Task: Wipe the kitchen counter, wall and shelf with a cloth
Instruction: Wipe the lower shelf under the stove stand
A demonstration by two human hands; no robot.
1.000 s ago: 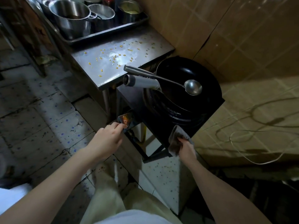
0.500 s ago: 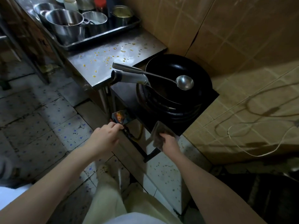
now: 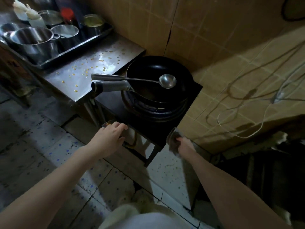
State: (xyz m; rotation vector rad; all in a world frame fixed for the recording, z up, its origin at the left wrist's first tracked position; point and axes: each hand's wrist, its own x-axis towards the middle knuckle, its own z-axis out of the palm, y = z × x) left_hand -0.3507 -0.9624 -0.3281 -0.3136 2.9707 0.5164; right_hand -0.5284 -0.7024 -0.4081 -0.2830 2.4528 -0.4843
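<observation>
So, cloth [image 3: 173,142]: grey, crumpled, gripped in our right hand [image 3: 185,146] at the stove's [image 3: 193,93] front corner.
Left hand [image 3: 110,139]: on the stove's front edge; we cannot tell its grip.
Room: tiled floor [image 3: 41,129] lies leftward.

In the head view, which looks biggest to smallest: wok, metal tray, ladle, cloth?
1. metal tray, partly cut off by the frame.
2. wok.
3. ladle and cloth: unsure; the ladle is long but thin, the cloth is bunched in the right hand.
</observation>
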